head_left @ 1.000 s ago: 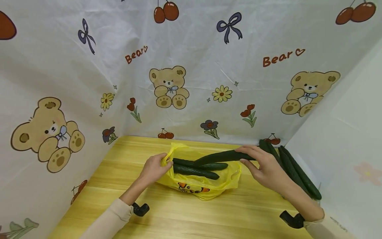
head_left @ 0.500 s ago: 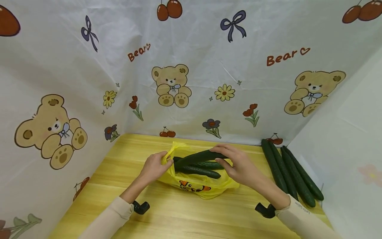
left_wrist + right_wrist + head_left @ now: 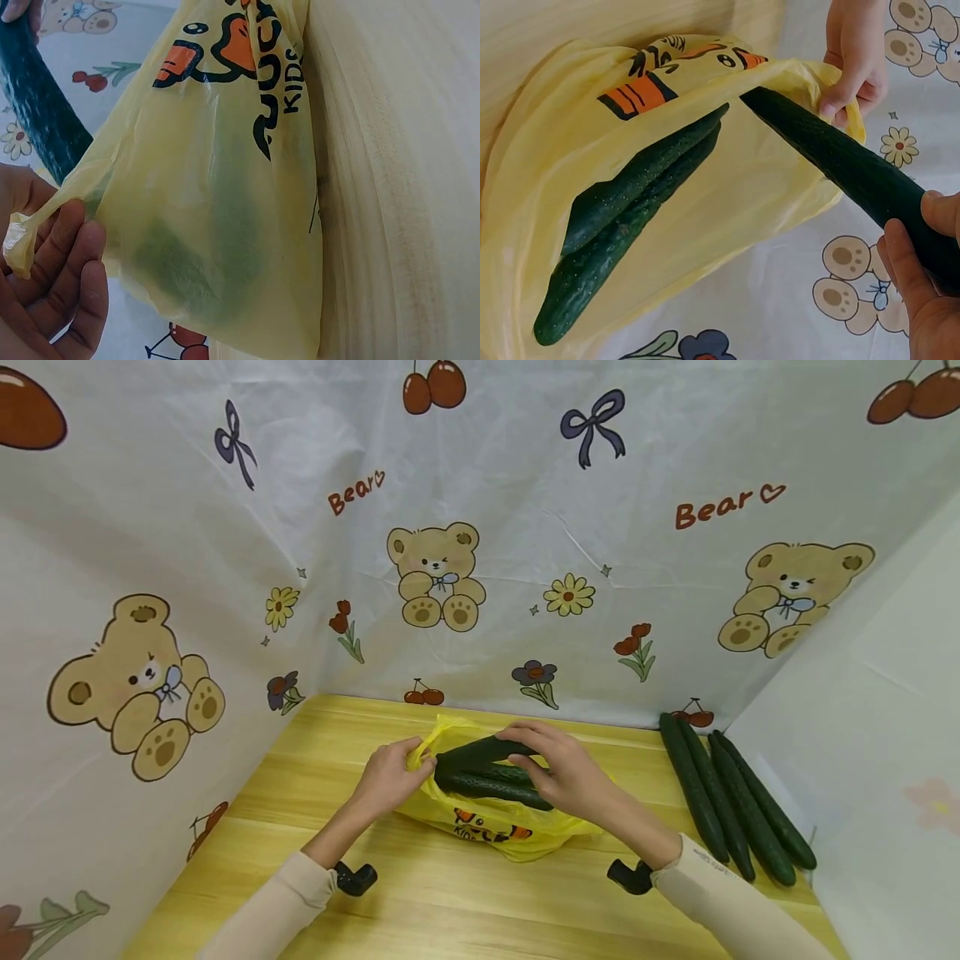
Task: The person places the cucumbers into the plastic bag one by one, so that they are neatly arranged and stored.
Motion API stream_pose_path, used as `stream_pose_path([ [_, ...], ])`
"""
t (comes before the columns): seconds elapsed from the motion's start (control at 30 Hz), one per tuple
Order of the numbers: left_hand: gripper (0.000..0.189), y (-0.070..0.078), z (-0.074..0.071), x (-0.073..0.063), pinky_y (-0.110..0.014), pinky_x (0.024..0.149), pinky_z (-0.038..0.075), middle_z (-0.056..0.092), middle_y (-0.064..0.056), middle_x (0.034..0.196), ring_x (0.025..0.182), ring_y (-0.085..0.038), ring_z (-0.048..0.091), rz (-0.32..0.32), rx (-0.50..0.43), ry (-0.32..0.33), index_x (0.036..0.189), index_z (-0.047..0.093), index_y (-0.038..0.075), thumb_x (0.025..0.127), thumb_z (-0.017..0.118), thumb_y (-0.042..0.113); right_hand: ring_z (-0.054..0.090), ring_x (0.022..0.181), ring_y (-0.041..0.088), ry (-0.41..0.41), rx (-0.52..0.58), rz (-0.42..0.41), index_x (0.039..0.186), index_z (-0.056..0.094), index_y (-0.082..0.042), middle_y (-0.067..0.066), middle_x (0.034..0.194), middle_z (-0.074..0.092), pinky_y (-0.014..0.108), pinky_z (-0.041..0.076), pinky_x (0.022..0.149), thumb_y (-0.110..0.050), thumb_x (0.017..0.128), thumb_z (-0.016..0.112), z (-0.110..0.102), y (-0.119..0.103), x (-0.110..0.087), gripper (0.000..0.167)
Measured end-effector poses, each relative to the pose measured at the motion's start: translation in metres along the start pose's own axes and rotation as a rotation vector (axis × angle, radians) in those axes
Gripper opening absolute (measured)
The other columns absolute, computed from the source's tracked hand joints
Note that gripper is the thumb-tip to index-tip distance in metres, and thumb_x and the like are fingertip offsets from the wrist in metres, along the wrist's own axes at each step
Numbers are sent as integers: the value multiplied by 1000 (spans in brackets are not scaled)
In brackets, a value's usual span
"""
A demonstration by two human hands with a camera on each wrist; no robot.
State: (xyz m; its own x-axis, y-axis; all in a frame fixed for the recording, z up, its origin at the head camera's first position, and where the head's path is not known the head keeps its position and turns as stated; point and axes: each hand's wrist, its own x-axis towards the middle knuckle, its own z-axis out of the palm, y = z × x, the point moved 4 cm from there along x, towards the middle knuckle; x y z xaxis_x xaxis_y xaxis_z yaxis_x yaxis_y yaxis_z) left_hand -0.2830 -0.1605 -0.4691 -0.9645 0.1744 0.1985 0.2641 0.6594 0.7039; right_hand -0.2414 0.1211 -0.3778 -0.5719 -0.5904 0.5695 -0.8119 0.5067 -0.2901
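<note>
A yellow plastic bag (image 3: 487, 837) with a printed cartoon face lies on the table, its mouth spread. My left hand (image 3: 392, 779) pinches the bag's rim at its left end; the gathered plastic shows between thumb and fingers in the left wrist view. In my right hand (image 3: 558, 768) a dark green cucumber (image 3: 840, 161) is gripped near one end. It slants down into the bag's mouth, its far tip close to my left hand. Beneath it, two more cucumbers (image 3: 630, 202) lie side by side inside the bag.
Several cucumbers (image 3: 750, 810) lie side by side at the table's right edge, against the white side wall. A cloth printed with bears (image 3: 435, 578) hangs behind and to the left of the wooden table (image 3: 450, 910).
My right hand has moved left with its cucumber, from the bag's right side to over its middle. The cucumber's tip has gone toward my left hand, which has kept its hold on the rim.
</note>
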Motion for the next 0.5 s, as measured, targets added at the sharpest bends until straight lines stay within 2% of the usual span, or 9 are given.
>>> stream_pose_path([
  [0.2,11,0,-3,-1,-22,43,27,49,2,62,42,-10,32,8,-5,12,102,69,20,104,69,31,72,124,23,-11,35,15,140,69,-12,6,139,71,41,63,97,-9,102,74,16,1,10,38],
  [0.5,13,0,-5,-1,-22,42,26,47,4,58,42,-9,31,11,-19,18,102,72,17,104,68,30,71,125,25,-15,59,32,138,70,-10,8,138,70,41,64,95,-9,103,72,37,6,15,35],
])
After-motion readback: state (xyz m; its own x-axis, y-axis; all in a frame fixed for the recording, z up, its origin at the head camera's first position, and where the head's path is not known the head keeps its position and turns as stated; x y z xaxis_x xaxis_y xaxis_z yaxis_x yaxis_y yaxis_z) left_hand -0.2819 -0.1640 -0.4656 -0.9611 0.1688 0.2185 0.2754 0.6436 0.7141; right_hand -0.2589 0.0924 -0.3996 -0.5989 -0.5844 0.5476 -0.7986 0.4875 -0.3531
